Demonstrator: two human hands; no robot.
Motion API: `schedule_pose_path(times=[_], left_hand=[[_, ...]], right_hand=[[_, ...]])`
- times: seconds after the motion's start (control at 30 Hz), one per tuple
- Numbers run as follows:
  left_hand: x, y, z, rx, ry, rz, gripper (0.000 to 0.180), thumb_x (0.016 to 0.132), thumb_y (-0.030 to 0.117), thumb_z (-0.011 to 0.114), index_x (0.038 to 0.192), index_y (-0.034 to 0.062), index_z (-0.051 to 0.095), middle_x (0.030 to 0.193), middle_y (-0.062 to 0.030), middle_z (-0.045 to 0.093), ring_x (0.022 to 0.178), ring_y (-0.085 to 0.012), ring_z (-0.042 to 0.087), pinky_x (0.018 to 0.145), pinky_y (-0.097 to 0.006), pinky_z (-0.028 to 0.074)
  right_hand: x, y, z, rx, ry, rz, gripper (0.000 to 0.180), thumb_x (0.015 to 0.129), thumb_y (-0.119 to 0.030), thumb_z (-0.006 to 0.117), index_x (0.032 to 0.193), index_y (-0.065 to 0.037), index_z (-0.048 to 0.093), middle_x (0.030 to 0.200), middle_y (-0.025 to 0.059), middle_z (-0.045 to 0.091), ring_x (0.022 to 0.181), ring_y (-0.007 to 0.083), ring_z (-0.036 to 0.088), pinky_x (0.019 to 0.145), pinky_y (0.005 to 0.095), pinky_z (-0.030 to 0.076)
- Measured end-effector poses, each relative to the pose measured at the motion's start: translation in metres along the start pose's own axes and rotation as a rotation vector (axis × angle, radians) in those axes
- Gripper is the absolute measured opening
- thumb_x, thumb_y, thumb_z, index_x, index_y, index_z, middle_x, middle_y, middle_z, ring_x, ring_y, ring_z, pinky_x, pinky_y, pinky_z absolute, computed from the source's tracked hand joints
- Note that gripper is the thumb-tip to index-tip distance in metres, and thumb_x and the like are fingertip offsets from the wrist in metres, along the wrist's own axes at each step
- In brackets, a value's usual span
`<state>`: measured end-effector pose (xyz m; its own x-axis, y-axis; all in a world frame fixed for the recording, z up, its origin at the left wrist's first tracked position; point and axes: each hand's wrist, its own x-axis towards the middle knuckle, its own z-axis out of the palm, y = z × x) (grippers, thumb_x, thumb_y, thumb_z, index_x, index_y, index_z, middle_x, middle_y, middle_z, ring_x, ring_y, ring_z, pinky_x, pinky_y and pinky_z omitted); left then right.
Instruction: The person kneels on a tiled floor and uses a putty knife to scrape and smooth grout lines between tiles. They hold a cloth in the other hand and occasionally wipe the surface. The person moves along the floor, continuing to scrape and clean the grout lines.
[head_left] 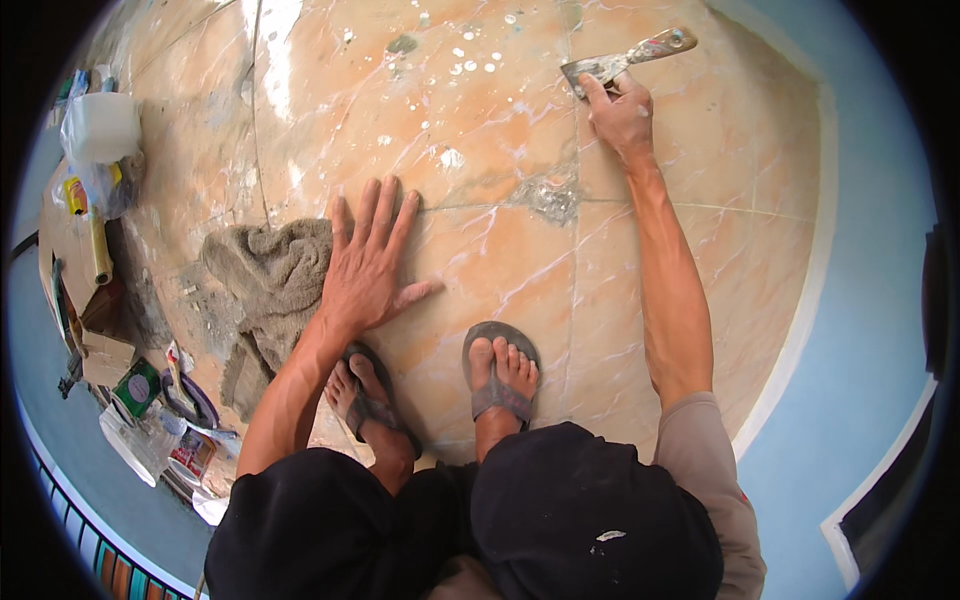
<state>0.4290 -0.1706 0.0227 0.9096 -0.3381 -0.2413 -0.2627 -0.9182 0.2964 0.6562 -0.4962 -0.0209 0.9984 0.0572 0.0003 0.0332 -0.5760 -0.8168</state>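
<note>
In my right hand (622, 118) is a putty knife (640, 55), gripped around its blade end. Its paint-smeared handle points up to the right, and the wide blade edge is at the floor seam. My left hand (366, 270) is spread with fingers apart over the tan tiled floor (500, 250), just beside a crumpled brown-grey cloth (270, 275). White paint drops (470, 62) dot the tiles at the far middle. A rough grey patch (550, 197) marks the spot where tile seams meet, nearer to me than the knife.
Both my feet, in dark sandals (503, 395), stand close below my hands. Along the left lie a white plastic jug (102, 127), a cardboard box (107, 355), a green can (137, 388) and a paint brush (178, 370). A blue wall (870, 200) with a white base runs along the right.
</note>
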Motion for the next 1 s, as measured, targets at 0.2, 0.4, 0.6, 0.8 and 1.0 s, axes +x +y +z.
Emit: schedule_pose_path(times=[0.2, 0.4, 0.6, 0.8, 1.0], left_hand=[[-0.003, -0.002, 0.001, 0.012, 0.000, -0.003, 0.116, 0.083, 0.074, 0.067, 0.167, 0.0072, 0.024, 0.174, -0.0212, 0.017, 0.162, -0.0390, 0.011, 0.129, -0.063, 0.003], [-0.003, -0.002, 0.002, 0.010, -0.006, 0.000, 0.116, 0.083, 0.073, 0.068, 0.167, 0.0074, 0.024, 0.174, -0.0211, 0.017, 0.163, -0.0385, 0.010, 0.129, -0.062, 0.002], [-0.003, -0.003, -0.002, 0.015, -0.010, -0.002, 0.116, 0.082, 0.073, 0.069, 0.167, 0.0074, 0.024, 0.174, -0.0215, 0.018, 0.162, -0.0389, 0.010, 0.129, -0.062, 0.002], [0.000, 0.000, -0.001, 0.005, -0.025, -0.006, 0.116, 0.082, 0.073, 0.069, 0.167, 0.0070, 0.024, 0.173, -0.0223, 0.018, 0.162, -0.0401, 0.010, 0.129, -0.063, 0.002], [-0.003, -0.003, -0.001, 0.010, -0.007, -0.007, 0.117, 0.082, 0.073, 0.069, 0.167, 0.0070, 0.024, 0.174, -0.0222, 0.017, 0.162, -0.0401, 0.010, 0.129, -0.064, 0.002]], right_hand=[[-0.001, -0.003, -0.002, -0.001, -0.033, 0.036, 0.021, 0.095, -0.020, 0.074, 0.105, -0.002, 0.077, 0.087, 0.0108, 0.078, 0.075, 0.0173, 0.070, 0.071, 0.0335, 0.055], [-0.015, -0.003, -0.010, -0.022, -0.059, 0.027, 0.021, 0.096, -0.021, 0.073, 0.107, -0.004, 0.078, 0.085, 0.0096, 0.076, 0.073, 0.0186, 0.069, 0.070, 0.0336, 0.055], [-0.069, -0.012, -0.008, -0.456, 0.090, -0.464, 0.024, 0.088, -0.015, 0.075, 0.111, -0.010, 0.079, 0.093, 0.0068, 0.071, 0.082, 0.0263, 0.068, 0.074, 0.0384, 0.055], [-0.067, -0.015, -0.002, -0.633, 0.088, -0.668, 0.038, 0.080, -0.011, 0.071, 0.118, -0.011, 0.075, 0.109, 0.0055, 0.070, 0.098, 0.0273, 0.066, 0.083, 0.0411, 0.052], [-0.052, -0.014, -0.007, -0.645, -0.016, -0.735, 0.061, 0.072, -0.042, 0.080, 0.122, -0.007, 0.073, 0.112, 0.0074, 0.069, 0.098, 0.0287, 0.065, 0.085, 0.0428, 0.051]])
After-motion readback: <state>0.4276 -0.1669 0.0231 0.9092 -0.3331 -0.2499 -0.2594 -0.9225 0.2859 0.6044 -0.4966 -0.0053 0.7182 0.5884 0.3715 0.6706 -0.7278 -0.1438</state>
